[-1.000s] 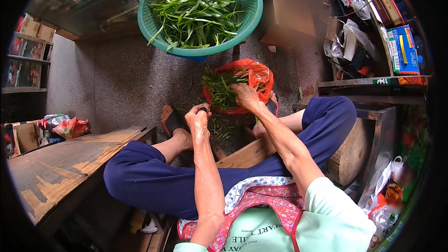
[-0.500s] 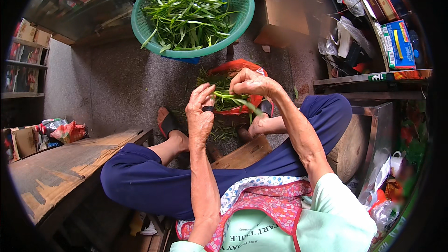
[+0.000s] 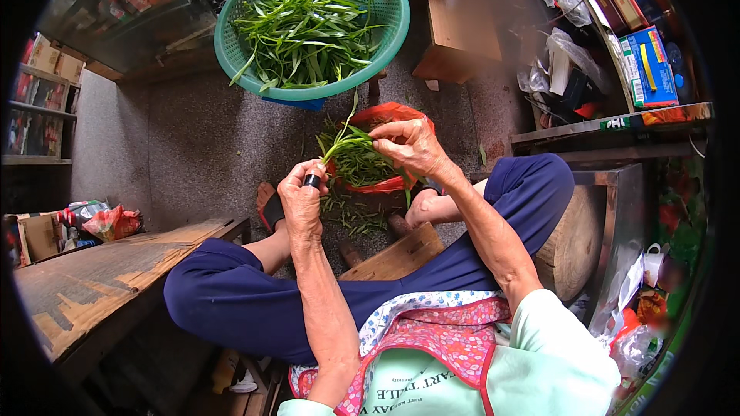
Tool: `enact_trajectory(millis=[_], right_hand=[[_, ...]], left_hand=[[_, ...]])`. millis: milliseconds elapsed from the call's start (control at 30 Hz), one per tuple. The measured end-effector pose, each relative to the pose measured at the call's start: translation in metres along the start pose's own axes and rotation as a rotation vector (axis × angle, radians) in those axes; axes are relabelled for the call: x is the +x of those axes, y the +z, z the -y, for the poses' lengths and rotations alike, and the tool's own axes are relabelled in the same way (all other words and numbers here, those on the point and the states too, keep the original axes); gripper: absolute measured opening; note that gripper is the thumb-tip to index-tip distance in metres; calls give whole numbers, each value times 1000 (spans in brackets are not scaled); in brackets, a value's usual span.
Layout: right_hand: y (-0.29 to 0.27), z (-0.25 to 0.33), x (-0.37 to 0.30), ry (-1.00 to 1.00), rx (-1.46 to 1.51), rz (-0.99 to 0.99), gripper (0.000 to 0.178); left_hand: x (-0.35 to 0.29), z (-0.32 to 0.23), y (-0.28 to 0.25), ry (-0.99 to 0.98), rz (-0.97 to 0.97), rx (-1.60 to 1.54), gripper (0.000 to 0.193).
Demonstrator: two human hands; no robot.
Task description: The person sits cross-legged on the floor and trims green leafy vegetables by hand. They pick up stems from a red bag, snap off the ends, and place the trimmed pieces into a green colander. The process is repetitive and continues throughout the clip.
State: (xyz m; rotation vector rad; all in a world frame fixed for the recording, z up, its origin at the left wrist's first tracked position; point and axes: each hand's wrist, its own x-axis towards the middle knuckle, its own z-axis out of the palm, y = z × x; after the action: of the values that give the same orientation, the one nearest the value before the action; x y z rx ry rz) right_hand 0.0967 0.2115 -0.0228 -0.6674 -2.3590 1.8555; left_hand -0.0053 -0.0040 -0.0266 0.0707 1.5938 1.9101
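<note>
My left hand (image 3: pixel 301 194) is closed round the stem ends of a small bunch of water spinach (image 3: pixel 344 142); a black band circles one of its digits. My right hand (image 3: pixel 415 146) pinches the leafy side of the same bunch, with fingertips on the greens. Below both hands, an opened red plastic bag (image 3: pixel 407 113) on the floor holds cut green pieces (image 3: pixel 362 168). Farther off, a green plastic colander (image 3: pixel 398 31) is heaped with long leafy water spinach (image 3: pixel 308 35).
Green scraps (image 3: pixel 356 216) lie on the floor between my feet, by a wooden stool (image 3: pixel 401 253). A worn wooden bench (image 3: pixel 116 270) stands at left. Behind the bag sits a brown cardboard box (image 3: pixel 462 23); cluttered shelves (image 3: pixel 609 129) line the right side.
My left hand has dropped lower and left, now closed on the stems. My right hand has moved slightly down, and the bunch now points up and away between them.
</note>
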Motion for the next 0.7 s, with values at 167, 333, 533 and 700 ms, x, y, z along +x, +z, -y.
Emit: enact_trajectory(millis=[167,333,533,700], right_hand=[[1,16,-2,-72,-85,-6,23],[-21,20,-4,184,152,227,26],[-27,30,-6,197,-116,373,25],[-7,0,-6,-62,-724,242,21]], left_hand=[[-1,1,-5,-26,24,21,20],[-5,-9,0,-25,25,80,17],[-9,-18,7,398,53,743,9],[-15,6,16,389,30,1117,8]])
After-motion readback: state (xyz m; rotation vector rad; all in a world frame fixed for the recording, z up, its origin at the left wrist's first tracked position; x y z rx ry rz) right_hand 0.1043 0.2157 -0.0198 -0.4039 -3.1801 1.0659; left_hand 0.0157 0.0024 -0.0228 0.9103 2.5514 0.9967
